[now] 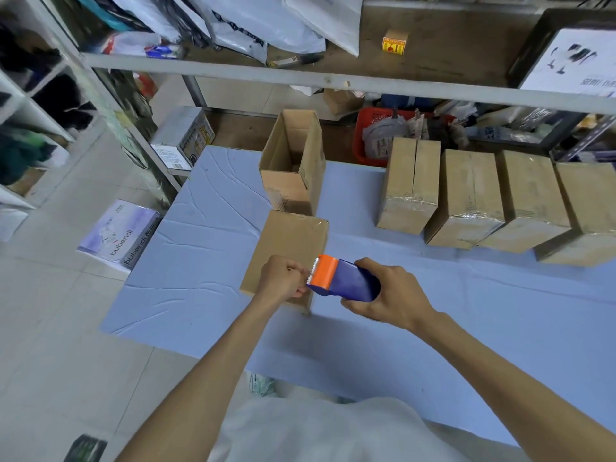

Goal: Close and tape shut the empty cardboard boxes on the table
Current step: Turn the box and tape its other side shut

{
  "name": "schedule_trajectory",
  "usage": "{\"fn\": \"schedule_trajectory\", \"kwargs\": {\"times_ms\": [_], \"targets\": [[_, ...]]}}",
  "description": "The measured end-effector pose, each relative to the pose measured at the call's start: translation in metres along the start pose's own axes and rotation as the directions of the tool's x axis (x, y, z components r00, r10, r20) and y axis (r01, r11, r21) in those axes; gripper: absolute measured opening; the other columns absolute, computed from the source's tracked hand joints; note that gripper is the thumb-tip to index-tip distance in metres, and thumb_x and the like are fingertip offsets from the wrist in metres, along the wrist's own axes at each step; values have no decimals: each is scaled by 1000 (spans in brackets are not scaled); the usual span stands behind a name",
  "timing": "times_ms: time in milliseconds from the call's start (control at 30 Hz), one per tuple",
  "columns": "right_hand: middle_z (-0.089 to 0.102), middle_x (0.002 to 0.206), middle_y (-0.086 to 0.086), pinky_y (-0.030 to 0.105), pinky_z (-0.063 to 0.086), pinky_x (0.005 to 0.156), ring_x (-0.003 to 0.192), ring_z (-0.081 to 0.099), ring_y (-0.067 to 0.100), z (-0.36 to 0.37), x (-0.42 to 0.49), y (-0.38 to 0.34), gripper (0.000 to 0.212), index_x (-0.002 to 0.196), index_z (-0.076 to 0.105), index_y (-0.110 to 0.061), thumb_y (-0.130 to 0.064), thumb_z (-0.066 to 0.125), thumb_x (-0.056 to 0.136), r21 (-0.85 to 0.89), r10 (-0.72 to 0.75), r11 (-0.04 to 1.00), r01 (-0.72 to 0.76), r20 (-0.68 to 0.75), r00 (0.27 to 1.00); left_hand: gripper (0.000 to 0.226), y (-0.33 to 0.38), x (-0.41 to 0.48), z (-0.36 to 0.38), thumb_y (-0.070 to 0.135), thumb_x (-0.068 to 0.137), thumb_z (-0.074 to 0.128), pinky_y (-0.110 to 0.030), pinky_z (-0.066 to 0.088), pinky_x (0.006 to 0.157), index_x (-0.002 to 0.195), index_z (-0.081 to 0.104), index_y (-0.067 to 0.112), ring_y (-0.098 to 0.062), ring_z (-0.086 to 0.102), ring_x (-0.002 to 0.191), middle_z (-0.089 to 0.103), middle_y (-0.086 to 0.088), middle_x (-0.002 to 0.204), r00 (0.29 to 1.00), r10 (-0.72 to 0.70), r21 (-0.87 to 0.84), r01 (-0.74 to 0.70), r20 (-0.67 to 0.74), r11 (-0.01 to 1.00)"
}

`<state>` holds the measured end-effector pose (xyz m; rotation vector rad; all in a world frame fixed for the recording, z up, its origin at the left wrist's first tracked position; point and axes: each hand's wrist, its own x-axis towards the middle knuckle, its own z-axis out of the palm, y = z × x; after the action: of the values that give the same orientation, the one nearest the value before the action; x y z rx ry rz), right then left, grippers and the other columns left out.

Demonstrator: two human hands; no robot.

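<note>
A closed cardboard box (290,243) lies on the blue table (206,248) in front of me. My right hand (388,295) grips a blue tape dispenser (346,278) with an orange blade guard, held just above the box's near end. My left hand (281,276) is curled at the dispenser's toothed edge, its fingertips pinching at the tape end there. Behind this box stands an open cardboard box (293,161) with its flaps up. Several taped boxes (473,198) stand in a row at the right.
A metal shelf rail (300,76) crosses above the table's far edge. A red basket (366,135) of packets sits behind the boxes. White printed boxes (123,235) lie on the tiled floor at the left, beside a shelving unit.
</note>
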<state>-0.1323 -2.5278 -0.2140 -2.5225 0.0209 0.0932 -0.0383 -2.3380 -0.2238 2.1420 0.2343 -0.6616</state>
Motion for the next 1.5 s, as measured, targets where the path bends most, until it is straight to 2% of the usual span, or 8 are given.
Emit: {"fn": "schedule_trajectory", "kwargs": {"times_ms": [167, 367, 567, 667, 733, 833, 900, 1500], "targets": [[60, 89, -17, 7, 35, 58, 68, 53, 7, 4, -16, -4, 53, 113, 54, -29, -50, 77, 69, -5, 29, 1000, -29, 33, 999, 22, -5, -9, 4, -5, 84, 53, -33, 59, 67, 72, 67, 8, -27, 66, 66, 65, -7, 71, 999, 22, 57, -24, 27, 998], [61, 76, -17, 16, 39, 54, 63, 54, 8, -8, -51, 30, 48, 103, 55, -32, -54, 70, 62, -32, 142, 989, -141, 23, 990, 18, -28, 2, -36, 3, 79, 64, -34, 58, 74, 64, 73, 9, -19, 68, 69, 71, -5, 63, 995, 88, 195, -77, -46, 978], [59, 70, -19, 14, 37, 53, 59, 54, 9, -20, -67, 44, 47, 97, 58, -32, -50, 77, 58, -69, 157, 985, -158, -17, 987, 16, -31, -14, -26, 4, 80, 70, -17, 54, 54, 69, 71, 16, -6, 64, 53, 69, 1, 65, 985, 173, 93, -170, -22, 981], [57, 71, -20, 10, 34, 54, 59, 52, 6, -22, -71, 44, 47, 100, 58, -31, -43, 82, 61, -93, 155, 984, -153, 5, 988, 18, -43, -18, -18, 4, 82, 70, -22, 56, 56, 68, 71, 16, -12, 64, 58, 68, 1, 65, 981, 189, 45, -187, -33, 981], [57, 71, -20, 11, 34, 54, 59, 52, 5, -20, -75, 44, 47, 100, 58, -31, -43, 82, 61, -92, 160, 983, -158, 17, 987, 17, -46, -23, -17, 3, 81, 73, -29, 58, 62, 77, 69, 19, -15, 61, 56, 66, -2, 63, 978, 205, 25, -205, -27, 979], [58, 73, -20, 11, 35, 55, 61, 53, 6, -17, -77, 44, 48, 100, 58, -31, -44, 82, 60, -96, 160, 983, -156, 32, 987, 64, -46, -26, -19, 5, 79, 75, -16, 51, 52, 126, 41, 31, -8, 61, 53, 65, -6, 75, 988, 154, 38, -155, 26, 987], [57, 72, -21, 12, 34, 55, 61, 52, 6, -15, -78, 44, 48, 99, 58, -31, -45, 81, 60, -89, 173, 981, -171, 24, 985, 72, -47, -26, -18, 7, 79, 76, -21, 52, 55, 138, 37, 19, -7, 62, 55, 64, -8, 78, 989, 147, 70, -146, -1, 987], [58, 78, -18, 9, 31, 55, 63, 51, 5, -8, -76, 40, 51, 105, 57, -29, -47, 81, 64, -120, 185, 977, -178, 46, 982, 75, -66, -14, -4, 36, 75, 81, -42, 55, 69, 133, 39, 17, -27, 65, 72, 66, -7, 76, 986, 126, 52, -121, -113, 991]]}}
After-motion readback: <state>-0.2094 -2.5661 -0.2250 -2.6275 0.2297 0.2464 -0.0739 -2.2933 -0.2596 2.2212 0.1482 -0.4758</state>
